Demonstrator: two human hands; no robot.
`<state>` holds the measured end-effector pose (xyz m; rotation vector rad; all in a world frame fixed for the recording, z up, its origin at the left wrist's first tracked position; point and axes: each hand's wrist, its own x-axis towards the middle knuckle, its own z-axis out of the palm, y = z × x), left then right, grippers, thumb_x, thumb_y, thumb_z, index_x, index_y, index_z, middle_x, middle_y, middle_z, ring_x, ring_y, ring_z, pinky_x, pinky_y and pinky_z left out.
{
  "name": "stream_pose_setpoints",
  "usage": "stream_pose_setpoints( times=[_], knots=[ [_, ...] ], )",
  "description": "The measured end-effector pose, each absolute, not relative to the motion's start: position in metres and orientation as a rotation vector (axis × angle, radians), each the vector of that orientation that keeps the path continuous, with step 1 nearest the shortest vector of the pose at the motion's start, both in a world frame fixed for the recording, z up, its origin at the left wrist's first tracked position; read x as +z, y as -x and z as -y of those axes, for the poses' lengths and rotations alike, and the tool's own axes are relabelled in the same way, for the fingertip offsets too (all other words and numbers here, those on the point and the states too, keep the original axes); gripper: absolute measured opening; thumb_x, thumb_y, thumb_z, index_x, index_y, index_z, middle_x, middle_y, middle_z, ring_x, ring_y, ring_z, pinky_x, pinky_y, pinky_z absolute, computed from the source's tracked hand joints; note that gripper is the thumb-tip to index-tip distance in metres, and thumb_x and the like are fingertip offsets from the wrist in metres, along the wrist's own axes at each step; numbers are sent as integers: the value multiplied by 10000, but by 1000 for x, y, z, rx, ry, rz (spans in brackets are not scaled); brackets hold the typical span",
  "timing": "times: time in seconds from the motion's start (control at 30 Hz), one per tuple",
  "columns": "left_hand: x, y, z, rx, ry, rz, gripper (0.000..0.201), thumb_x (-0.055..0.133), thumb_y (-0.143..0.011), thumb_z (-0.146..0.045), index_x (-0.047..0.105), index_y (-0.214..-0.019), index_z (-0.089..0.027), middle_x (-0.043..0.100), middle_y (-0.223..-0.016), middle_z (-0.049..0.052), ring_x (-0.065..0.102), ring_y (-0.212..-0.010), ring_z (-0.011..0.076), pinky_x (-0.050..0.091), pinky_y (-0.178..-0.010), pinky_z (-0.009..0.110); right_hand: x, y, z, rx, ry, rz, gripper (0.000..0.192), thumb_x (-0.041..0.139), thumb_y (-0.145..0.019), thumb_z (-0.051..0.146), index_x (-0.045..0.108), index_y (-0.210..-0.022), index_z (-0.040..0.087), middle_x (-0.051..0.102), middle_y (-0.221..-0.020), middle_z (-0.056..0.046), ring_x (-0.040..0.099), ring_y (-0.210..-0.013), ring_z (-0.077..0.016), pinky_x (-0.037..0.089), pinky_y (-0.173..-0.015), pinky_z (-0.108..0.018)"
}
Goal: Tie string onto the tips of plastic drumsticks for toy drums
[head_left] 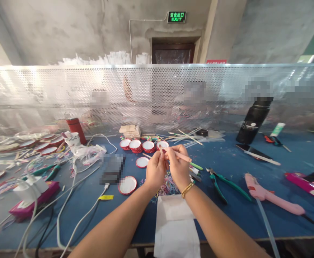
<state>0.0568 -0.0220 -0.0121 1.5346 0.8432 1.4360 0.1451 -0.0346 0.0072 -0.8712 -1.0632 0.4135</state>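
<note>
My left hand is closed, its fingertips pinching a small flat wooden piece that stands upright. Right beside it, my right hand is wrapped round a slim pale pink pen-like tool, whose tip is hidden behind the fingers. A gold bracelet circles my right wrist. Beyond the hands, red-edged round lids stand in short stacks. Two more lie singly to the left, the nearer one a white-faced lid. Tangled coloured threads lie beneath my hands, above a white paper sheet.
Green-handled pliers and a pink glue gun lie to the right. A black bottle stands behind them. White cables, a phone and a magenta power strip occupy the left. A perforated metal screen borders the far edge.
</note>
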Motion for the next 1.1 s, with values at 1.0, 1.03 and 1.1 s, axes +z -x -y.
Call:
stream_pose_setpoints(
  times=[1.0, 1.03, 1.1],
  knots=[
    [-10, -57, 24, 1439, -1523, -832, 465, 494, -965, -630, 510, -780, -203, 479, -588, -49, 390, -515, 98, 300, -499, 232, 9, -144, 37, 422, 859, 1049, 259, 670, -875, 429, 546, -770, 228, 634, -672, 23, 627, -628, -158, 507, -597, -283],
    [-10, -57, 24, 1438, -1518, -826, 471, 491, -964, -636, 509, -779, -203, 474, -584, -50, 386, -511, 98, 296, -496, 233, 9, -144, 36, 420, 858, 1048, 257, 671, -875, 430, 547, -773, 229, 637, -673, 22, 629, -631, -160, 508, -600, -285],
    [-9, -58, 24, 1439, -1515, -820, 479, 491, -961, -646, 509, -776, -204, 473, -580, -50, 384, -508, 97, 291, -493, 233, 9, -144, 36, 417, 856, 1048, 254, 669, -876, 434, 548, -783, 231, 643, -670, 21, 632, -634, -164, 510, -606, -290]
  ],
)
